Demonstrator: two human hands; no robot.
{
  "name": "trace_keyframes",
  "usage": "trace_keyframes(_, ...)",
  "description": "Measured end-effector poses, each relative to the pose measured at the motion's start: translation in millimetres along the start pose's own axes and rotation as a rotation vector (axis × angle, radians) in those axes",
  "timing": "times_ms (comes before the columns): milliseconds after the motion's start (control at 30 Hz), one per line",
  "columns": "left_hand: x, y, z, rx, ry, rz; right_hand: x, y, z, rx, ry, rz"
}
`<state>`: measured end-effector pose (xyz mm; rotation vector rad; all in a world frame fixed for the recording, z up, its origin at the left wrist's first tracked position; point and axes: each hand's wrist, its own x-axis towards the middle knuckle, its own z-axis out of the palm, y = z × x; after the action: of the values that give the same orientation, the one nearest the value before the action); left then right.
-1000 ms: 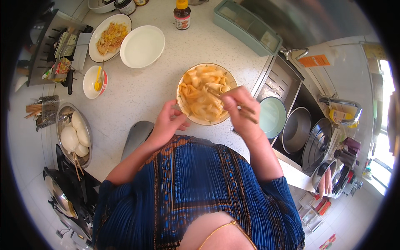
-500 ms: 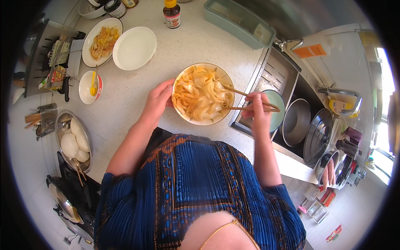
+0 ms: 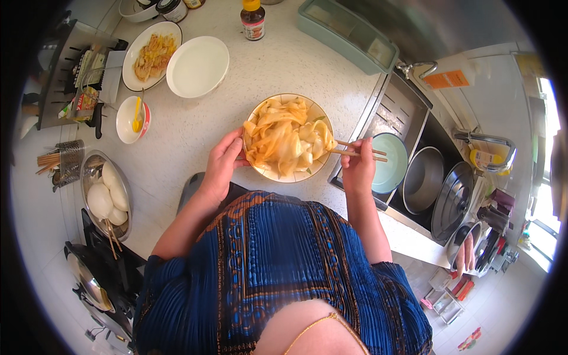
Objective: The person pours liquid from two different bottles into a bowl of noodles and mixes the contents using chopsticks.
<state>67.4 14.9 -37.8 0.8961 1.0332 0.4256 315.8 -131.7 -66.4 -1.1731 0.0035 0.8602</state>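
Observation:
Before me on the counter stands a round bowl (image 3: 320,112) full of wide, flat noodles (image 3: 284,139) coated in light brown sauce. My left hand (image 3: 226,157) grips the bowl's left rim, thumb on top and fingers around the side. A pair of wooden chopsticks (image 3: 355,150) is held in my right hand (image 3: 359,168), to the right of the bowl. Their tips reach into the noodles at the right side, and a clump of noodles is raised and folded over the rest. Part of the chopstick tips is hidden by noodles.
At upper left are an empty white bowl (image 3: 197,67), a plate of food (image 3: 131,68) and a small bowl with a yellow spoon (image 3: 127,133). A steel basin (image 3: 128,204) holds white dough pieces. A sauce bottle (image 3: 253,23) stands behind; the sink (image 3: 395,97) and pale green bowl (image 3: 390,163) are right.
The chopsticks have come closer together, and my right hand has moved slightly left and down. The noodles are now gathered and lifted, baring the bowl's upper right inside.

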Motion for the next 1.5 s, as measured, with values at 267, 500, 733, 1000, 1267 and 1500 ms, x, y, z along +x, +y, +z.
trace_keyframes(267, -1, 1, 2, 0.010, -0.012, 0.007, -19, -40, 35, -0.191, -0.058, -0.121)
trace_keyframes(500, 2, -1, 2, 0.107, -0.032, 0.009, -36, -31, 90, -0.911, -0.428, -0.434)
trace_keyframes(733, 1, -7, 0, 0.063, -0.006, 0.057, -70, -68, 126, -1.229, -0.672, -0.855)
trace_keyframes(1000, 4, -6, 1, 0.080, 0.023, 0.036, -41, -57, 93, -0.904, -0.537, -0.572)
trace_keyframes(1267, 5, -5, 1, 0.125, 0.005, 0.056, -12, -120, 57, -0.773, -0.306, -0.196)
trace_keyframes(1500, 6, -5, 1, 0.107, 0.013, 0.060, 22, -18, 25, -0.426, -0.143, -0.016)
